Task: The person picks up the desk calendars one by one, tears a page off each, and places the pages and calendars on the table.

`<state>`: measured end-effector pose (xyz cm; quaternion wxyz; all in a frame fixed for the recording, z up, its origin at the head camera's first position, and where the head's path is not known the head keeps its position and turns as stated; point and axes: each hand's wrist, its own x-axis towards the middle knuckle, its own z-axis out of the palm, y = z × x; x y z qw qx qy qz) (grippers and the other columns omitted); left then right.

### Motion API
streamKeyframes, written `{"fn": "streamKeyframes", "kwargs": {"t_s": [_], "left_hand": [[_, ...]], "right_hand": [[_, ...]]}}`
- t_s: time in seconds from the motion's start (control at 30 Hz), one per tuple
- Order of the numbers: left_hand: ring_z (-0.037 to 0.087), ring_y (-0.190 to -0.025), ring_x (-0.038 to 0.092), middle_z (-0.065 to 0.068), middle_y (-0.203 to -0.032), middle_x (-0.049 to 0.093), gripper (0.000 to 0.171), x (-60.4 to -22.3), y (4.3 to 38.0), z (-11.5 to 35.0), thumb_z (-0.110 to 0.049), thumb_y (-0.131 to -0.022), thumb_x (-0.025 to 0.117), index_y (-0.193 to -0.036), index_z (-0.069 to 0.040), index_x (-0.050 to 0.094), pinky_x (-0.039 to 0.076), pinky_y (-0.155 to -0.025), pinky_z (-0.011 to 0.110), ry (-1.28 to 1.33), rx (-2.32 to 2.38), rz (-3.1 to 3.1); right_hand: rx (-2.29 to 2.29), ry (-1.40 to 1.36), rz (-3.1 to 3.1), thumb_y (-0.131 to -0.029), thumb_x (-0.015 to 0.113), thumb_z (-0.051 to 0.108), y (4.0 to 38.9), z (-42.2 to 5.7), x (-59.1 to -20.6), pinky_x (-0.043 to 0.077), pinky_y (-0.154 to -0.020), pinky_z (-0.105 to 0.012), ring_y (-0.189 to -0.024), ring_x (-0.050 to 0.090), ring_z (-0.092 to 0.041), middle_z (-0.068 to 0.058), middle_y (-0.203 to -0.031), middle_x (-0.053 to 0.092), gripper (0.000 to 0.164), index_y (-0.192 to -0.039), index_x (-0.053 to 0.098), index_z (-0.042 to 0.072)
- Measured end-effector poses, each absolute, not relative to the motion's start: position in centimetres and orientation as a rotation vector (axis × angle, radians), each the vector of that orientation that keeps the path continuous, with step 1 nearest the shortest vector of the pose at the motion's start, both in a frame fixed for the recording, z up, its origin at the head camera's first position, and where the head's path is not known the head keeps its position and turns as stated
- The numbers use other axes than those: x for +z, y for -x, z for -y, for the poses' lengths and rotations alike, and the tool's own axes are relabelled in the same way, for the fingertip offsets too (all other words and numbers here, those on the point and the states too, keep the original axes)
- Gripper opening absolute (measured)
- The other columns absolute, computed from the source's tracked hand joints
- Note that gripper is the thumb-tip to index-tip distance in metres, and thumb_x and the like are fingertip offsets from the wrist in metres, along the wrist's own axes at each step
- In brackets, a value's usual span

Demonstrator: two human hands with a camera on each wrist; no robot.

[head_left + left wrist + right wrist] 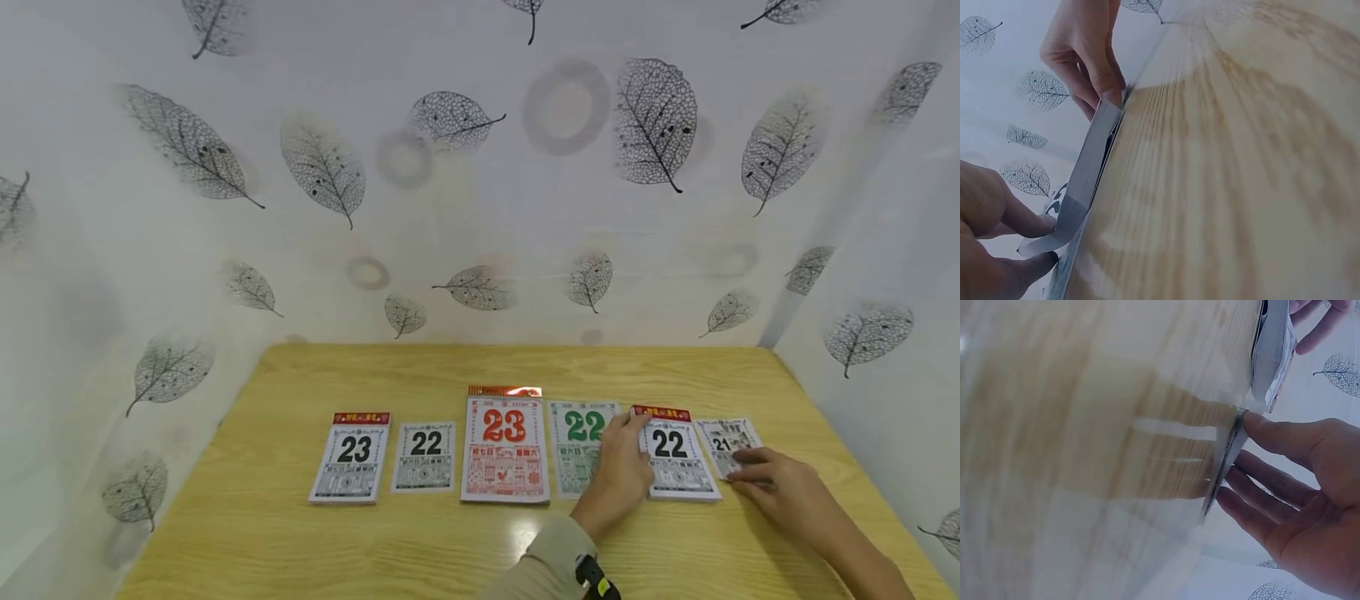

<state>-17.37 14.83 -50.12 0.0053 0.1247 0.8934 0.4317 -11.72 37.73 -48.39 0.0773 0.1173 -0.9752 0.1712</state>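
Observation:
My left hand point(621, 467) pinches the left side of a tear-off calendar point(678, 467) with a red header and a black 22. In the left wrist view, that hand's thumb and finger are on either side of the calendar's point(1077, 194) edge. My right hand point(787, 492) rests its fingertips on a small loose calendar sheet point(722, 445) marked 21, right of that calendar. The right wrist view shows the thumb and relaxed fingers touching this sheet point(1225, 456), with the thumb apart from the fingers. My left hand partly covers a green 22 sheet point(573, 450).
Left of the hands lie a larger red 23 calendar point(506, 450), a loose black 22 sheet point(424, 458) and a red-headed black 23 calendar point(351, 458), all in one row. They lie on a wooden table point(337, 550). Behind it hangs a white leaf-print cloth point(480, 208).

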Motion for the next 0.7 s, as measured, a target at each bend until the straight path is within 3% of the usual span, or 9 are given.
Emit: {"fn": "streamKeyframes", "kwargs": {"t_s": [0.23, 0.47, 0.7], "left_hand": [[0.016, -0.134, 0.047, 0.001, -0.146, 0.05, 0.06, -50.1, 17.5, -14.3, 0.003, -0.083, 0.077, -0.135, -0.025, 0.066, 0.045, -0.109, 0.029, -0.42, 1.352, -2.817], [0.021, -0.137, 0.047, 0.004, -0.149, 0.05, 0.057, -50.1, 17.9, -13.7, 0.005, -0.084, 0.074, -0.133, -0.022, 0.066, 0.044, -0.111, 0.032, -0.504, 1.367, -2.785], [0.02, -0.139, 0.046, 0.005, -0.15, 0.051, 0.057, -49.7, 18.0, -13.1, 0.002, -0.08, 0.078, -0.131, -0.024, 0.069, 0.043, -0.112, 0.035, -0.594, 1.354, -2.785]], "right_hand": [[0.455, -0.417, 2.923, -0.073, 0.09, 0.011, 12.1, -37.4, -48.0, 0.053, -0.084, -0.061, -0.102, 0.067, -0.046, -0.018, -0.109, 0.072, 0.015, -0.086, 0.081, 0.011], [0.503, -0.382, 3.006, -0.077, 0.088, 0.012, 12.7, -37.3, -47.7, 0.052, -0.088, -0.063, -0.106, 0.065, -0.049, -0.022, -0.112, 0.071, 0.015, -0.09, 0.081, 0.008], [0.474, -0.444, 2.821, -0.072, 0.09, 0.008, 12.3, -37.2, -48.0, 0.059, -0.075, -0.05, -0.091, 0.07, -0.04, -0.015, -0.104, 0.073, 0.02, -0.089, 0.079, 0.01]]}}
